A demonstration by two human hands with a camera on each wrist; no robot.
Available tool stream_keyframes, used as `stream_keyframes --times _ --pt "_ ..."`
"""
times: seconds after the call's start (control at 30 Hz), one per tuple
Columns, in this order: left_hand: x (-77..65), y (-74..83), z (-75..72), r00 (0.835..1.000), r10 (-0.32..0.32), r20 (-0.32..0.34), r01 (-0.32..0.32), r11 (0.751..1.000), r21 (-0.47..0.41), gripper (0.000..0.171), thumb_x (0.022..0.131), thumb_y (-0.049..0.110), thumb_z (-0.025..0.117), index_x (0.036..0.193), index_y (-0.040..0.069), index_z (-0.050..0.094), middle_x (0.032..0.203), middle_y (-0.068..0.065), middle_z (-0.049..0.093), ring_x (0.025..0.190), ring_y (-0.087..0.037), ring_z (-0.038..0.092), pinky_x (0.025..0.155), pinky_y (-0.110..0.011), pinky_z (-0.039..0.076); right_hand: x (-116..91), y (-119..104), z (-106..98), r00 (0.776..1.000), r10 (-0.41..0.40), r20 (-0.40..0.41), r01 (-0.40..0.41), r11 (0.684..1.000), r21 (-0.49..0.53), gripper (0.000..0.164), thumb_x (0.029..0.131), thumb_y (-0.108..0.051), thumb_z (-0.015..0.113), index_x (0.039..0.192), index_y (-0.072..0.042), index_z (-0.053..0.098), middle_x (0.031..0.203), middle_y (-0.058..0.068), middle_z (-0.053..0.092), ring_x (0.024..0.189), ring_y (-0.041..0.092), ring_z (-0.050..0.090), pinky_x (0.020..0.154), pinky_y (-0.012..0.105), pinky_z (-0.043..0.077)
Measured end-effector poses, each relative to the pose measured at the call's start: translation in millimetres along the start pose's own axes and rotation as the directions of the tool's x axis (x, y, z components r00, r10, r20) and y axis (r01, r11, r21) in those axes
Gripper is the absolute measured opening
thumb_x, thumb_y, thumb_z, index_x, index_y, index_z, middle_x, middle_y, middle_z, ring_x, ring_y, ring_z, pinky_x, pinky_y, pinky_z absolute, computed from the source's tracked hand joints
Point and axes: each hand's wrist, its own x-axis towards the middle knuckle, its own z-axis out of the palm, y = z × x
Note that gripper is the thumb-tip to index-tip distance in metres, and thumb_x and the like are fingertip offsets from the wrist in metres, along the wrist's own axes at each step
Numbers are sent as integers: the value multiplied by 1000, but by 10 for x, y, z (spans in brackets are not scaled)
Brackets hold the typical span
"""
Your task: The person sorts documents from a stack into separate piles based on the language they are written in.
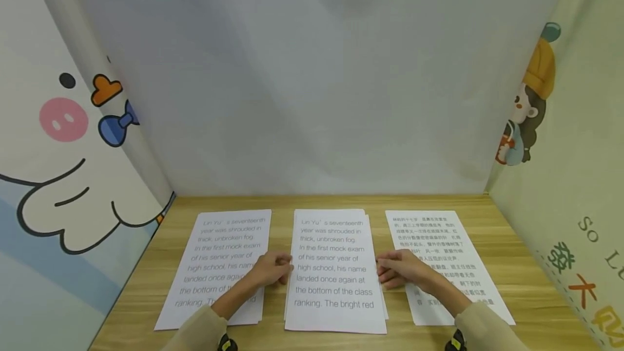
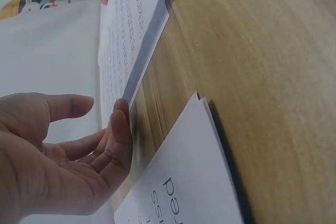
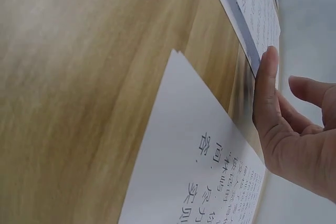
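Note:
A stack of printed English pages [image 1: 331, 275] lies in the middle of the table, its sheets slightly out of line along the right and bottom edges. My left hand [image 1: 273, 268] is at the stack's left edge, fingers loosely bent; in the left wrist view the fingertips [image 2: 121, 109] meet the paper's side, thumb apart. On the opposite side my right hand [image 1: 400, 268] has its fingertips [image 3: 269, 59] right at the right edge, thumb raised. Neither hand grips the paper. Both forearms cross over the outer piles.
To the left lies another pile of English pages [image 1: 219, 264], partly under my left arm. A pile of Chinese pages [image 1: 439, 242] lies to the right. The wooden table [image 1: 336, 202] ends at a pale curtain [image 1: 312, 96], with printed cartoon sheets along both sides.

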Motion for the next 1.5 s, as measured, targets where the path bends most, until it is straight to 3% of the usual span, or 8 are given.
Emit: stream_keyframes --times 0.13,0.43,0.73,1.03,1.27,1.5 --pt "8 -29 -4 1000 -11 10 11 998 -56 44 96 14 64 136 -4 59 97 -9 70 73 -16 67 66 -29 58 -30 -31 19 1000 -12 -18 12 1000 0 54 105 -21 56 142 17 45 100 9 71 85 13 73 78 30 64" --pt "-15 -30 1 998 25 59 -16 989 -146 39 97 15 64 132 -3 62 88 -11 67 71 -16 65 63 -28 58 -20 -36 102 999 -19 -47 18 999 -33 57 99 -19 65 141 14 46 105 10 76 90 18 74 78 33 64" --pt "-31 -32 73 998 -2 60 19 956 -293 48 92 6 68 137 -4 54 104 -15 70 84 -18 72 77 -35 64 -31 -12 139 997 -20 -69 21 1000 8 51 101 -16 62 140 13 49 106 11 77 90 18 74 71 29 63" --pt "-63 -58 119 999 -47 11 48 932 -358 44 94 5 64 136 -4 54 104 -15 69 80 -17 70 72 -33 64 -32 -18 167 997 -16 -71 19 998 53 54 101 -19 63 143 11 47 110 11 77 95 19 76 76 29 64" --pt "-82 -81 130 999 -38 -35 24 940 -339 45 92 1 65 135 -5 54 108 -16 70 80 -17 69 70 -34 63 -60 -34 195 999 -33 -42 37 996 83 57 102 -20 61 146 13 42 115 14 75 97 21 76 77 29 64" --pt "-94 -103 71 993 -52 -108 12 939 -343 43 93 2 63 135 -5 55 114 -19 70 82 -18 69 71 -35 63 -31 -81 271 990 -38 -134 48 996 70 59 102 -23 61 146 12 42 118 16 74 100 22 75 77 29 63"
